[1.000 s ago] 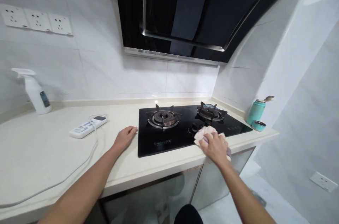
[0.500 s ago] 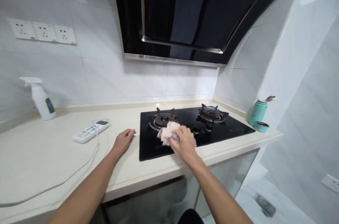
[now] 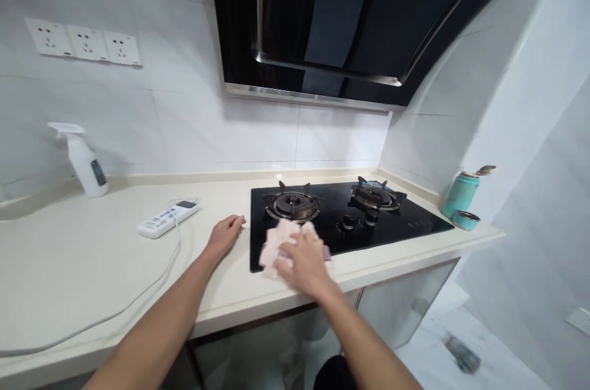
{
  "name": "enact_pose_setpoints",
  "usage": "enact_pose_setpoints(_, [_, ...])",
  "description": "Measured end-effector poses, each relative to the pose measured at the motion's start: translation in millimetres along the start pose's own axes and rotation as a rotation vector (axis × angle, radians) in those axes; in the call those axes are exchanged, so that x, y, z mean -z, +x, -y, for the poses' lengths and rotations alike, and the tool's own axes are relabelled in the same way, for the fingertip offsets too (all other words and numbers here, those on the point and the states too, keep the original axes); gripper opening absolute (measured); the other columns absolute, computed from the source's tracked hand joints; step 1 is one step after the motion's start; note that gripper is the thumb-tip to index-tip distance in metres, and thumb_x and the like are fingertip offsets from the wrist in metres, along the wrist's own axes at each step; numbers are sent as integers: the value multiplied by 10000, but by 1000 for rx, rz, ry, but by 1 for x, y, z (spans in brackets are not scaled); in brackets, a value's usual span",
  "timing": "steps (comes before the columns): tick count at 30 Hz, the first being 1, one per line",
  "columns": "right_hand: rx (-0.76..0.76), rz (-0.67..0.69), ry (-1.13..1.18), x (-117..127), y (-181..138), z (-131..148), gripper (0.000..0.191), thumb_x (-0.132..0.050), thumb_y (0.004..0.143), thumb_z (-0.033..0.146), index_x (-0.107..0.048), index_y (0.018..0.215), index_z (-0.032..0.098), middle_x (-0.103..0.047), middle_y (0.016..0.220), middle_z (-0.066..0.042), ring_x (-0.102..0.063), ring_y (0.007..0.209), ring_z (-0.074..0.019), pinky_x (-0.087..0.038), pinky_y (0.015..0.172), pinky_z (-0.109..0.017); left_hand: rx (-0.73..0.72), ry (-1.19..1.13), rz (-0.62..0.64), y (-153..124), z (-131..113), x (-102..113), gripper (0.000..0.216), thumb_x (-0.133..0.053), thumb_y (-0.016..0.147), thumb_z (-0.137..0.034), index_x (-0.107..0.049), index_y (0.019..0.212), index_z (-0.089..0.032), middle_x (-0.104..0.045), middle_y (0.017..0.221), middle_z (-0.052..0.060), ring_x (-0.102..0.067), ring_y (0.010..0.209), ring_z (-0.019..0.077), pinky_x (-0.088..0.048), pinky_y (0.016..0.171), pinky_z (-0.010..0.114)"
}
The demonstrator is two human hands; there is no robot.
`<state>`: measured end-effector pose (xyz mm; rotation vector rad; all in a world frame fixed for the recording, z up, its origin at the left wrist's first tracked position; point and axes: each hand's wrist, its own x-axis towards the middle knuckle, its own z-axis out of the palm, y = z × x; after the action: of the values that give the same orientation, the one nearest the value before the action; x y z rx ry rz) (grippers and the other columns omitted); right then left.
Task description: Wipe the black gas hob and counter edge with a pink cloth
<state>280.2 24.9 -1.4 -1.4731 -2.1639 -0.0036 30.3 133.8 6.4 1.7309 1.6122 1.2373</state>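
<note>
My right hand (image 3: 304,260) presses a pale pink cloth (image 3: 275,242) onto the front left corner of the black gas hob (image 3: 332,239), its fingers spread over the fabric. Part of the cloth hangs over the hob's front edge toward the counter. Behind it sits the left burner (image 3: 295,204), just clear of the cloth. My left hand (image 3: 225,235) rests on the cream countertop (image 3: 221,288) beside the hob's left edge. Its fingers are curled in, and nothing shows in them.
A white power strip (image 3: 168,218) with its cable lies left of my left hand. Farther left stands a white spray bottle (image 3: 85,163). The right burner (image 3: 378,196) and a turquoise jar (image 3: 461,193) with its lid (image 3: 466,220) are to the right. A black range hood (image 3: 341,27) overhangs the hob.
My right hand has drawn the cloth toward me and slightly left, from beside the left burner to the hob's front edge. The cloth is more spread out. My left hand stays put.
</note>
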Motion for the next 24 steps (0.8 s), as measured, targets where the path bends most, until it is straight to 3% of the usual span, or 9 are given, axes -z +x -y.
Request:
enact_pose_setpoints(5, [402,18,97,-21,-25,74,349,-617,921,596,-670,1139,329,-560,1378,-32,-410,1292,-289,-286,1049,-508,21,-5,-11,3,1,4,500,-475,757,-654,-695,814,-208,-635,617,-4,-586,577,185,-441,631,307])
enact_pose_setpoints(7, [465,17,91,-21,-26,83,379,-605,925,618,-656,1139,309,-592,1331,-27,-431,1267,-267,-302,1045,-480,22,2,-12,3,2,5,511,-477,747,-663,-696,813,-207,-635,613,-4,-593,577,187,-450,638,310])
enact_pose_setpoints(10, [447,16,92,-14,-25,70,405,-625,906,638,-656,1116,293,-638,1231,-19,-480,1175,-242,-340,980,-439,11,10,-16,1,3,7,515,-476,751,-666,-703,820,-208,-641,615,0,-610,615,197,-464,663,314])
enact_pose_setpoints(14, [268,-73,89,0,-38,10,321,-685,884,561,-681,1035,278,-665,1147,-24,-512,1116,-239,-339,937,-412,1,19,-19,-3,3,9,495,-485,781,-648,-710,842,-211,-624,586,-5,-625,673,212,-470,716,320])
enact_pose_setpoints(18, [-7,-257,-56,26,-67,-96,229,-599,937,430,-701,1005,237,-688,1138,-76,-517,1190,-275,-341,963,-407,7,21,-5,-4,1,7,473,-503,795,-635,-708,831,-210,-633,604,-7,-618,668,201,-465,718,314])
enact_pose_setpoints(21, [-310,-311,-267,56,-84,-181,337,-524,953,480,-705,1027,205,-685,1172,-112,-555,1150,-285,-380,932,-406,7,24,5,-4,-1,6,472,-508,797,-633,-713,833,-210,-641,620,-3,-623,692,203,-469,722,311])
enact_pose_setpoints(24, [-590,-289,-384,84,-90,-238,410,-462,962,520,-712,1058,209,-669,1206,-120,-571,1118,-311,-407,895,-431,3,26,11,-4,-2,4,478,-500,804,-631,-715,852,-206,-638,620,-2,-632,712,210,-480,737,315])
